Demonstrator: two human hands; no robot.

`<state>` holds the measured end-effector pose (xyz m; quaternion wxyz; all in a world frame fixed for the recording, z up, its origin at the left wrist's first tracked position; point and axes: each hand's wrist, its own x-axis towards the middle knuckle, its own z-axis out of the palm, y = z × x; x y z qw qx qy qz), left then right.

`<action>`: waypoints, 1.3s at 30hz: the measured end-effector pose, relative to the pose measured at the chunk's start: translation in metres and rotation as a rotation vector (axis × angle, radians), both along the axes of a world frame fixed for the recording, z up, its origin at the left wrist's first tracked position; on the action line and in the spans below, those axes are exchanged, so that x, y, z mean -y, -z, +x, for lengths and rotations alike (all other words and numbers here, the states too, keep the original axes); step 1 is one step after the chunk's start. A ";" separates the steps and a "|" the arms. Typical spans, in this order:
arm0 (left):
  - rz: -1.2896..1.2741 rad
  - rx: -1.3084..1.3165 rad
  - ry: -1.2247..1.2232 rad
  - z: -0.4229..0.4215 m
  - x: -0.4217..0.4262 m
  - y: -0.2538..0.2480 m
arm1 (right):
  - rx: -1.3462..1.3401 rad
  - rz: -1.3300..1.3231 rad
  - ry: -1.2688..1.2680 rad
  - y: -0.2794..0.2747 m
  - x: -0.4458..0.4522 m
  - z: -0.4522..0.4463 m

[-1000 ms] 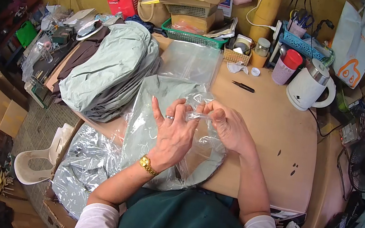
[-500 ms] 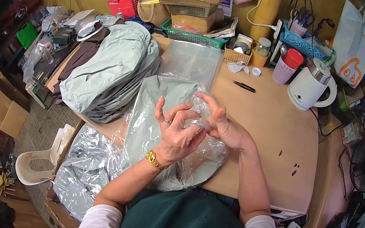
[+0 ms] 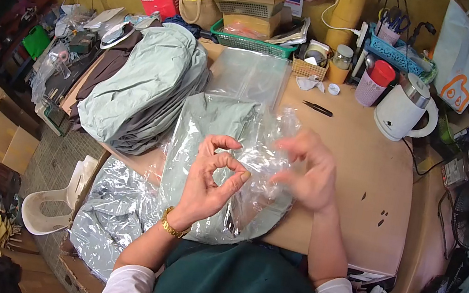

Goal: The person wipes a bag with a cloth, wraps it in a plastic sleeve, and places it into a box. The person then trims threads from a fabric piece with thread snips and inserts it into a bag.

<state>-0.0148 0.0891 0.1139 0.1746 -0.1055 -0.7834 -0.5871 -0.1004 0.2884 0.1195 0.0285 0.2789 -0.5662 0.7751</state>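
A folded grey-green fabric piece inside a clear plastic bag [image 3: 205, 120] lies on the table right in front of me. Above it, my left hand [image 3: 206, 185] has thumb and index fingertip pressed together; whatever they pinch, if anything, is too small to make out. A gold watch [image 3: 172, 223] circles that wrist. My right hand [image 3: 315, 175], slightly blurred, hovers by the bag's crumpled right side, thumb and fingers apart. Between the hands, loose clear plastic bunches up and glints.
Stacked grey-green and dark fabric pieces [image 3: 140, 81] sit to the left, more bagged fabric [image 3: 110, 219] below them. Flat clear bags [image 3: 246, 77] lie behind the work. Black snips [image 3: 318, 108], a white kettle [image 3: 400, 112] and a pink cup [image 3: 370, 88] stand or lie at the right.
My hands have separated: the left moved down and left into a pinch, the right moved right and spread its fingers. The crumpled plastic between them came loose from the fingers.
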 end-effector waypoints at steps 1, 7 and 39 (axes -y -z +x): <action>-0.088 -0.097 -0.044 0.002 0.000 -0.007 | -0.424 0.335 0.095 -0.019 0.001 0.013; -0.330 -0.309 -0.066 0.012 -0.022 -0.027 | -0.506 0.454 0.172 0.003 0.029 0.024; -0.334 -0.126 -0.167 -0.016 -0.027 0.025 | -0.711 0.668 0.372 -0.014 0.003 0.041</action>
